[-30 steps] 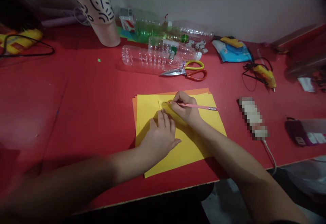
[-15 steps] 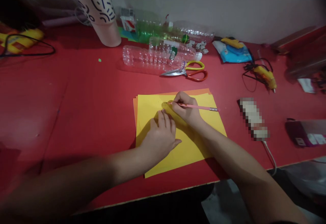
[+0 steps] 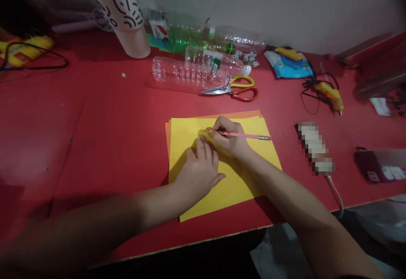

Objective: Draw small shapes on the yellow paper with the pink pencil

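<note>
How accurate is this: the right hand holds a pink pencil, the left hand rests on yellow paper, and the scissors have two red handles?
The handles are wrong: in the head view, the scissors have one red handle and one yellow handle. The right hand holds a pink pencil; the left hand rests on yellow paper.

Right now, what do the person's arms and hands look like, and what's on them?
The person's bare left hand and bare right hand wear no gloves, and I can see no rings. The bare left forearm and bare right forearm show no sleeve, watch or bracelet. I can't make out any markings.
</note>
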`<state>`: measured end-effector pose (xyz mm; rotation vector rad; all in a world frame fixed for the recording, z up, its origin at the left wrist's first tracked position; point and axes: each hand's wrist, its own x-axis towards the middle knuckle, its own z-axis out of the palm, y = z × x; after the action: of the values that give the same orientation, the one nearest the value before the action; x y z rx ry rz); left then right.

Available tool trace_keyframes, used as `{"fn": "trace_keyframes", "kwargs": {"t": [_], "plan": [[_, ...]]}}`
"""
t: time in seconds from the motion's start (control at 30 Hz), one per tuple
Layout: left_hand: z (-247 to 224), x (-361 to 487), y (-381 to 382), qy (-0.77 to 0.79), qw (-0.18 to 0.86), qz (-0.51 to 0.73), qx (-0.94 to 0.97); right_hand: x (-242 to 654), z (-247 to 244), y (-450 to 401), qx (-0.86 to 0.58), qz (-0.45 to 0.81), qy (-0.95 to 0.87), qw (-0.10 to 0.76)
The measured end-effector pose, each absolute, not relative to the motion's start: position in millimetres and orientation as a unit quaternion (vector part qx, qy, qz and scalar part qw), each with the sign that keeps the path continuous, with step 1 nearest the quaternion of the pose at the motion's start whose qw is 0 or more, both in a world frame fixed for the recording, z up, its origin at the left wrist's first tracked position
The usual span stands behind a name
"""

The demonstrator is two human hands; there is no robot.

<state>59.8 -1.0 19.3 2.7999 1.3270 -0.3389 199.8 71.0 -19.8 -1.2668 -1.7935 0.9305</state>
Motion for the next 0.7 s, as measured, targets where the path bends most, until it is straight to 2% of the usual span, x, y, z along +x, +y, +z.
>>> {"fn": "trace_keyframes", "kwargs": {"t": [0.7], "plan": [[16.2, 58.7, -2.7, 0.424, -0.01, -0.083, 0.902, 197.9, -16.4, 67.7, -0.473, 0.372, -0.719, 0.348]]}}
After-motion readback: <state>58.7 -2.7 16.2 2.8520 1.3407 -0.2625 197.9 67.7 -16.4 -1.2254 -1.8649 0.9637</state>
